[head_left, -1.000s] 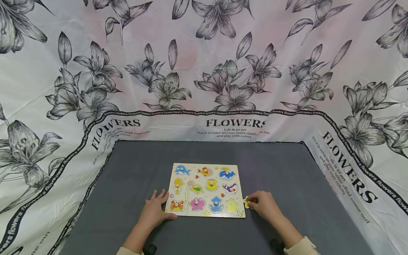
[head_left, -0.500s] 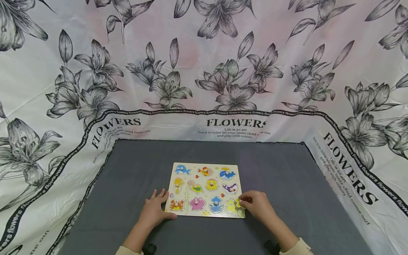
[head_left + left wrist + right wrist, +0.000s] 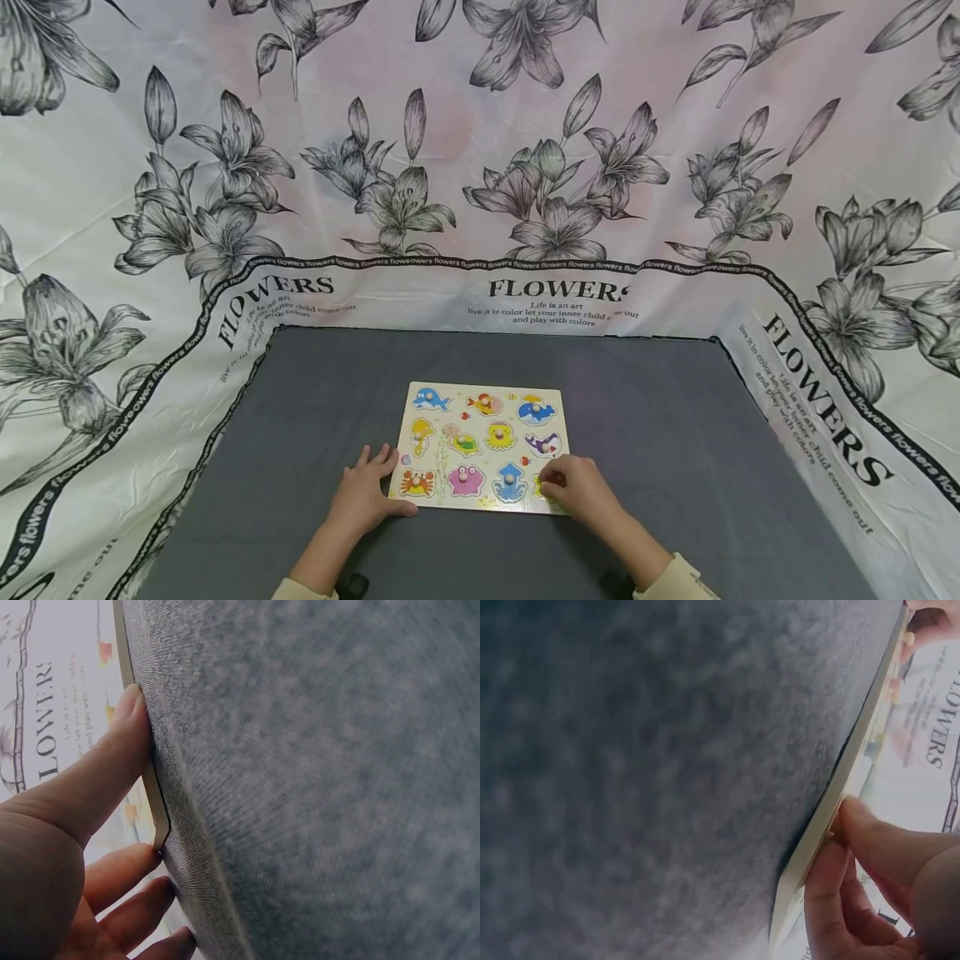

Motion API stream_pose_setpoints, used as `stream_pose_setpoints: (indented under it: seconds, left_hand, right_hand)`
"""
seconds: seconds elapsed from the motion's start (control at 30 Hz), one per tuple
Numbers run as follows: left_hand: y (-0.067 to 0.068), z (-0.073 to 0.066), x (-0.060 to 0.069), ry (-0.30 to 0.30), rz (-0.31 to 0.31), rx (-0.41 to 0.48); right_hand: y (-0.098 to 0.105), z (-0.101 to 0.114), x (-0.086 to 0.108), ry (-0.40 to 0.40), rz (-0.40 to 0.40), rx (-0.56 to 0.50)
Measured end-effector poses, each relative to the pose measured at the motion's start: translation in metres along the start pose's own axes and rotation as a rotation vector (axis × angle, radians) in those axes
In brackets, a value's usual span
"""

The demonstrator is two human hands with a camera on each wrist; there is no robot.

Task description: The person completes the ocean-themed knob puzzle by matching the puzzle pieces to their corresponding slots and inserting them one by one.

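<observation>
A wooden peg puzzle board [image 3: 483,462] with sea-animal pieces lies flat on the dark grey cloth. At its lower right, my right hand [image 3: 577,487] pinches the yellow starfish piece [image 3: 537,488] between thumb and fingers, over the printed star spot. The fingers cover most of that piece, so I cannot tell whether it sits fully in its recess. My left hand [image 3: 363,487] rests at the board's near left corner, fingers spread along the left side and thumb [image 3: 131,720] on the near edge. Beside the starfish sits the blue squid piece [image 3: 510,483].
Further pieces sit on the board, among them a crab [image 3: 417,482], a pink ray-like animal [image 3: 466,480] and a turtle [image 3: 462,442]. Grey cloth [image 3: 675,417] surrounds the board. Behind it rises a white sheet [image 3: 420,292] printed with flowers and lettering.
My right hand has moved left from beside the board onto its lower right corner, bringing the starfish piece over the printed star. The left hand has stayed in place.
</observation>
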State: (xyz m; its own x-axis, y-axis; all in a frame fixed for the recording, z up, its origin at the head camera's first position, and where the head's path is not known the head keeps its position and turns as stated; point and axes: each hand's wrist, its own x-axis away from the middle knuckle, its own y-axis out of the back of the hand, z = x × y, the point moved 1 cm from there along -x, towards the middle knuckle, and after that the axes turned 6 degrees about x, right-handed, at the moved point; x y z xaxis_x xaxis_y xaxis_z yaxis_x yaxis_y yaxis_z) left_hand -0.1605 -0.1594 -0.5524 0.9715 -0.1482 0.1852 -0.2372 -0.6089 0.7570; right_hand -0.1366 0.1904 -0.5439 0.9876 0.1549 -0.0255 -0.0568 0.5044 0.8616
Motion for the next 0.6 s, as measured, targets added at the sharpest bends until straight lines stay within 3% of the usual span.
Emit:
stream_pose_setpoints:
  seconds: [0.17,0.37,0.47,0.6]
  left_hand:
    - [0.003,0.004,0.003,0.0,-0.01,-0.002]
    - [0.004,0.009,0.005,-0.03,-0.001,-0.016]
    - [0.007,0.005,0.003,-0.051,0.026,-0.047]
    - [0.024,-0.008,0.002,-0.138,0.057,-0.148]
  right_hand:
    - [-0.002,0.0,-0.005,0.016,0.029,-0.03]
    - [0.012,-0.001,0.0,0.036,-0.014,-0.058]
    - [0.033,-0.009,0.007,0.059,-0.065,0.028]
    - [0.07,-0.032,0.025,0.075,-0.152,0.264]
